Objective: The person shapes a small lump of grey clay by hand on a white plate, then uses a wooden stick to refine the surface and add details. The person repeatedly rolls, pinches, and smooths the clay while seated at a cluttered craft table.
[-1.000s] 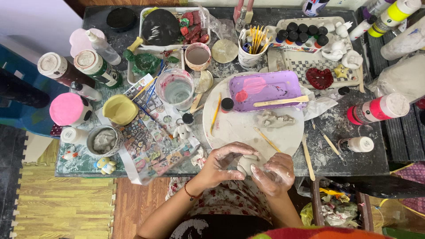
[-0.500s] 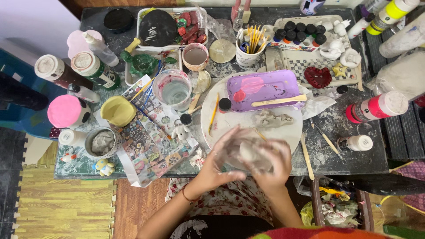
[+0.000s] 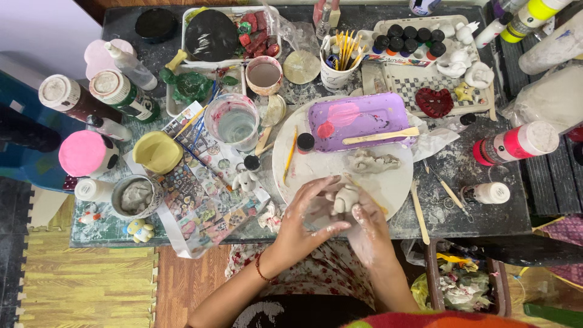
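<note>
both your hands are low in the middle of the frame, over the near edge of the round white board [image 3: 388, 182], and between them sits a small pale lump of clay [image 3: 346, 197]. your left hand [image 3: 306, 222] curls around it from the left, fingers spread and dusted white, thumb reaching under; your right hand [image 3: 367, 231] cups it from the right, fingertips pressed against the side. so both are closed on the lump, neither one clenched hard. judging by the smears on your skin and the dents in the surface, that clay looks soft and damp, light for its bulk, a bit tacky rather than slippery, and it probably takes a mark from any firm squeeze. the thick middle looks like the safe place to hold, cradled from below, not by any thin bit sticking out. just above it on the board lies another shaped clay piece [image 3: 373, 163], apart from your fingers, and higher up sits the purple tray [image 3: 358, 118] with a wooden stick [image 3: 381, 136] across it. a clear water cup [image 3: 235, 121] stands left of the board, well apart.
</note>
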